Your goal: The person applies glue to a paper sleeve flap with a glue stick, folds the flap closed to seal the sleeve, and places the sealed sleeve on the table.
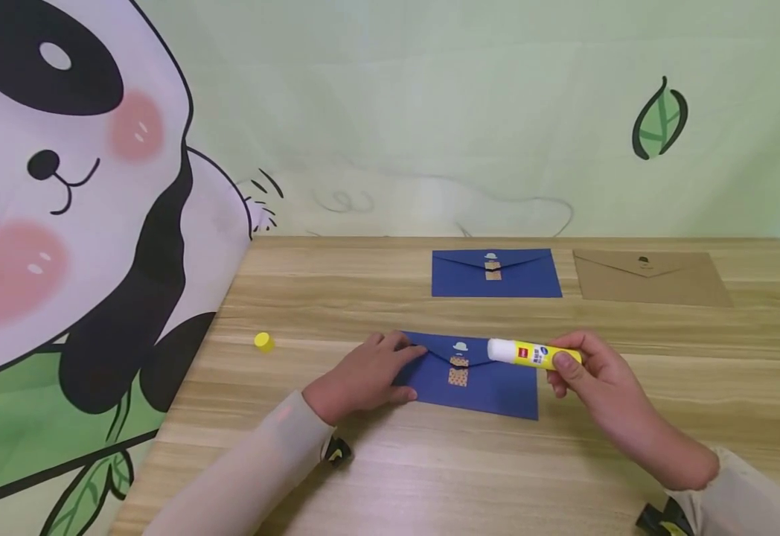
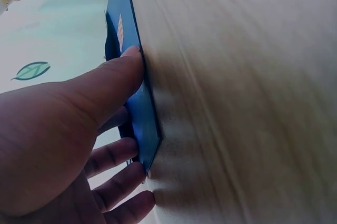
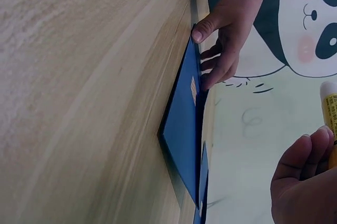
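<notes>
A blue envelope (image 1: 497, 391) lies on the table with its pointed flap toward the front and a small patterned label at its middle. My left hand (image 1: 375, 374) rests spread on its left end, thumb near the lower edge; the left wrist view shows the thumb (image 2: 118, 79) on the envelope's face. My right hand (image 1: 601, 383) grips a yellow glue stick (image 1: 531, 354) by its right end. The uncapped white end points left, above the envelope's right part. In the right wrist view the glue stick (image 3: 330, 110) is cut off by the frame.
A yellow cap (image 1: 264, 342) stands on the wooden table (image 1: 363, 290) at the left. Along the back lie a second blue envelope (image 1: 457, 281) and a brown envelope (image 1: 671, 286). A panda-printed backdrop (image 1: 376, 112) hangs behind.
</notes>
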`<action>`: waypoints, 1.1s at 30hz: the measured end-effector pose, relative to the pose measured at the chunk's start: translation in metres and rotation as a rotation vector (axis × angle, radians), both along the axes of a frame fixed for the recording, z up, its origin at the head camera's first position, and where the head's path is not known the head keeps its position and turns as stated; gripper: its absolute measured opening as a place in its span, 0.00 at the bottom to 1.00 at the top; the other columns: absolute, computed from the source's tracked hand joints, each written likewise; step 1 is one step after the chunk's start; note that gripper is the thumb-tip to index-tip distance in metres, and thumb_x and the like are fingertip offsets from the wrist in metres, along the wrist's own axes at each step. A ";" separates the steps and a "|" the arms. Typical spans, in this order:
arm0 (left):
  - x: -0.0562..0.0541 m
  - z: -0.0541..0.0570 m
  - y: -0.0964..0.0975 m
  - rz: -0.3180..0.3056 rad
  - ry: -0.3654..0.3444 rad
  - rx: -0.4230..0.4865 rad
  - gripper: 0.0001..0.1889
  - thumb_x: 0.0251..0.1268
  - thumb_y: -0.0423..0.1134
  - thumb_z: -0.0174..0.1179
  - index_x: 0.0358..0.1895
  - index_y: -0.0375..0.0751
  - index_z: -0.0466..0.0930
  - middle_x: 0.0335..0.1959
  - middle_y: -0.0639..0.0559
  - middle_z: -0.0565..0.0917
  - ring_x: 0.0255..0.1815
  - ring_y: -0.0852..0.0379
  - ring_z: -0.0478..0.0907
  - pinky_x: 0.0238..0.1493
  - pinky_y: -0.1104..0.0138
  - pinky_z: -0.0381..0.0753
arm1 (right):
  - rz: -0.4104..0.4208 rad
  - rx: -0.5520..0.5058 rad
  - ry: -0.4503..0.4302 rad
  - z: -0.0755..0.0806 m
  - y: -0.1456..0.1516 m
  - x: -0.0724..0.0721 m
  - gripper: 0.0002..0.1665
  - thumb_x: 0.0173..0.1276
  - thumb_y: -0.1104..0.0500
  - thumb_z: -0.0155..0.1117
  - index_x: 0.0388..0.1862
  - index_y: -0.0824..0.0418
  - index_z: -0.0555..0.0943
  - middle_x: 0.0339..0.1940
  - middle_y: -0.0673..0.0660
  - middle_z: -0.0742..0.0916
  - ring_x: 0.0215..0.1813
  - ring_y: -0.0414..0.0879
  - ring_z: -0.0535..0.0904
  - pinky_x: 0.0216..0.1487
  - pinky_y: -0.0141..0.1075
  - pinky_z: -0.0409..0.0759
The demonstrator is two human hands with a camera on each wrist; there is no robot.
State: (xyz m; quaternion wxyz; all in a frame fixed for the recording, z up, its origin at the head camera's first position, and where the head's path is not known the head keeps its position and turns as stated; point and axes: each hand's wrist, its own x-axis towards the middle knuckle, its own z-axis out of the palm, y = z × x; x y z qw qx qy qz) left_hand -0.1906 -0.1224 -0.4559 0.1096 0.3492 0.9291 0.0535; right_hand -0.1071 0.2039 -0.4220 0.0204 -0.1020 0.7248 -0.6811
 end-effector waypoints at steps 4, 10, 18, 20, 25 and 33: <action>0.000 0.002 0.000 0.012 -0.010 0.019 0.39 0.65 0.58 0.65 0.75 0.47 0.65 0.69 0.44 0.70 0.62 0.43 0.70 0.66 0.54 0.72 | 0.008 -0.006 0.003 0.000 0.000 0.000 0.06 0.79 0.62 0.52 0.50 0.58 0.76 0.33 0.53 0.82 0.35 0.41 0.80 0.35 0.30 0.82; -0.002 0.002 0.001 0.029 -0.018 0.009 0.41 0.63 0.59 0.66 0.76 0.48 0.63 0.72 0.44 0.67 0.63 0.42 0.70 0.67 0.54 0.71 | 0.009 -0.012 0.011 -0.001 0.001 0.000 0.06 0.79 0.62 0.52 0.50 0.58 0.76 0.33 0.52 0.82 0.34 0.41 0.80 0.35 0.29 0.82; -0.006 0.004 0.001 0.020 -0.032 0.021 0.43 0.61 0.60 0.68 0.77 0.48 0.62 0.73 0.43 0.65 0.63 0.41 0.70 0.67 0.52 0.71 | 0.007 -0.018 0.008 -0.002 0.002 -0.001 0.06 0.79 0.62 0.52 0.50 0.57 0.76 0.33 0.52 0.83 0.34 0.41 0.80 0.35 0.29 0.82; -0.007 0.004 0.000 0.012 -0.036 0.026 0.44 0.61 0.60 0.68 0.77 0.48 0.61 0.74 0.43 0.64 0.64 0.40 0.70 0.68 0.52 0.70 | 0.007 -0.017 0.011 -0.002 0.002 -0.002 0.06 0.79 0.62 0.52 0.50 0.57 0.76 0.33 0.52 0.82 0.34 0.40 0.79 0.35 0.29 0.82; -0.010 0.005 0.000 0.002 -0.043 0.023 0.46 0.59 0.60 0.69 0.78 0.50 0.59 0.75 0.41 0.62 0.65 0.38 0.69 0.69 0.51 0.69 | 0.003 -0.005 0.008 -0.002 0.002 -0.002 0.06 0.79 0.62 0.52 0.50 0.58 0.76 0.33 0.53 0.82 0.34 0.40 0.79 0.36 0.30 0.82; -0.014 0.006 0.002 0.011 -0.072 -0.030 0.49 0.59 0.62 0.68 0.80 0.52 0.55 0.77 0.42 0.60 0.66 0.37 0.68 0.69 0.51 0.69 | -0.008 -0.006 -0.013 -0.003 0.002 -0.001 0.06 0.79 0.62 0.53 0.50 0.57 0.76 0.33 0.51 0.83 0.34 0.41 0.80 0.36 0.30 0.82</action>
